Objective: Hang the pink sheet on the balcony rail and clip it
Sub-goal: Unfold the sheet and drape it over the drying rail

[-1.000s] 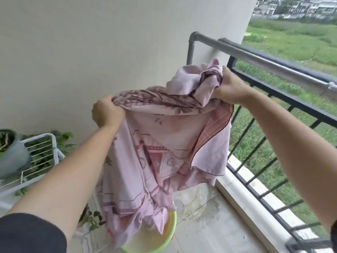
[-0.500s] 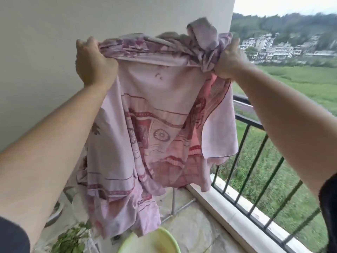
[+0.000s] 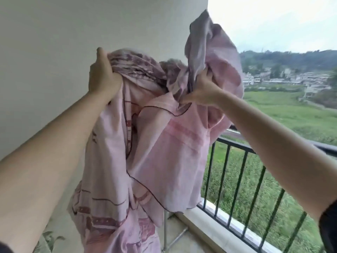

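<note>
With the left hand (image 3: 104,77) and right hand (image 3: 202,90) each gripping the bunched sheet (image 3: 164,143), spread it wide (no clips visible) before draping it over the rail (image 3: 237,143).

Both hands are gripping the pink sheet (image 3: 160,143) bunched, raised in front of the wall (image 3: 54,42): left hand (image 3: 103,77) fisting the patterned edge, right hand (image 3: 204,90) clutching a fold. Cloth is hanging down, partly covering the black balcony rail (image 3: 235,143).
</note>
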`<state>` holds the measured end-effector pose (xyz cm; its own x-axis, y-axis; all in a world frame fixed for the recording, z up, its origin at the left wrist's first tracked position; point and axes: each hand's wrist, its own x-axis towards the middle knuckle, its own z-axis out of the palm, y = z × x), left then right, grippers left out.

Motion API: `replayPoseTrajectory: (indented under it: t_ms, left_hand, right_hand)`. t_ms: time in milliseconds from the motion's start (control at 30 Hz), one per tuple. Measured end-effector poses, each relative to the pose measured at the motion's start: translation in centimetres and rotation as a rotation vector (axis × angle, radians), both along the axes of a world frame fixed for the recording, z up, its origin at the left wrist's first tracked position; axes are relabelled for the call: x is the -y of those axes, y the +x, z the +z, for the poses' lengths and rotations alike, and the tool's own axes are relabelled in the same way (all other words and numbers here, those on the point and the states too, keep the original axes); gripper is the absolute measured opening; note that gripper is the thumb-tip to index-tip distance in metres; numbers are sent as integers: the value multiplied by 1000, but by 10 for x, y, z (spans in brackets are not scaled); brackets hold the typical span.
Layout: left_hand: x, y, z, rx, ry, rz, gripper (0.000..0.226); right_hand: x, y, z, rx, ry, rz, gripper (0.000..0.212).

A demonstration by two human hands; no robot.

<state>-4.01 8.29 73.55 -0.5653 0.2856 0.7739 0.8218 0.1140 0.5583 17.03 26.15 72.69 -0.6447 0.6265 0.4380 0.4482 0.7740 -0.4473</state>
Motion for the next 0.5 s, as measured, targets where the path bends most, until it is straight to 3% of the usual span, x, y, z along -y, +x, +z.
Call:
replayPoseTrajectory:
  t_ms: [67,100,200,267,433,500]
  left_hand:
    - [-7,25,14,-127,24,-93,29]
    - [-9,37,19,-190,32,-136,29]
    - [-9,67,25,-344,2,-224,35]
    - [-4,72,22,-468,-62,-227,44]
    - [-5,39,-18,-632,-524,107,120]
    - [-18,31,-46,-612,-568,158,120]
  right_hand:
    - [3,-10,-19,170,238,-126,139]
    - [5,-14,-27,244,349,-196,134]
    - [3,-21,-25,388,624,-397,57]
    - [0,-9,-5,230,634,-526,40]
    - [-19,48,46,-323,441,-594,54]
    - [-15,59,70,-449,388,-565,57]
